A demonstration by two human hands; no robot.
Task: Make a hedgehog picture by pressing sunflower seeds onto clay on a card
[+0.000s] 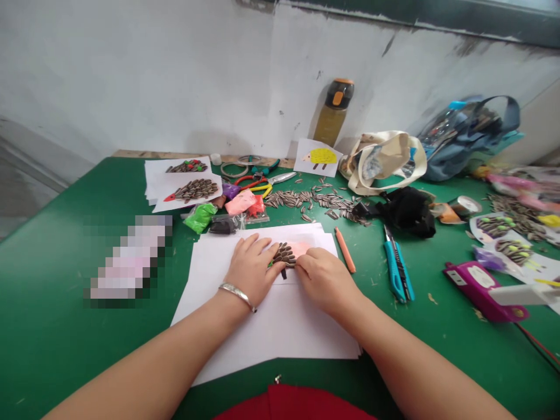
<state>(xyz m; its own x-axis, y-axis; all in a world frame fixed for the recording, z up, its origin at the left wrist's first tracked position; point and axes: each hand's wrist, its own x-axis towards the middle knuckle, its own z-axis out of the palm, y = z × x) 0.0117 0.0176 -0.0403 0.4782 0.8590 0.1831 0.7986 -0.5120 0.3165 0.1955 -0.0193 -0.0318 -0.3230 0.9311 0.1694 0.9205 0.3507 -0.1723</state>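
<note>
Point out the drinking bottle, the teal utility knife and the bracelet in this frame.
Drinking bottle [335, 114]: head view, mid-body.
Teal utility knife [395, 269]: head view, handle.
Bracelet [236, 291]: head view, band on the left wrist.

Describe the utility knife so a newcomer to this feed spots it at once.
On the green table, find the large stack of white paper and look past its right edge. The utility knife lies there, just nearer than a black bundle. Its long teal handle sets it apart from the slimmer orange stick to its left and the magenta device to its right.
</note>
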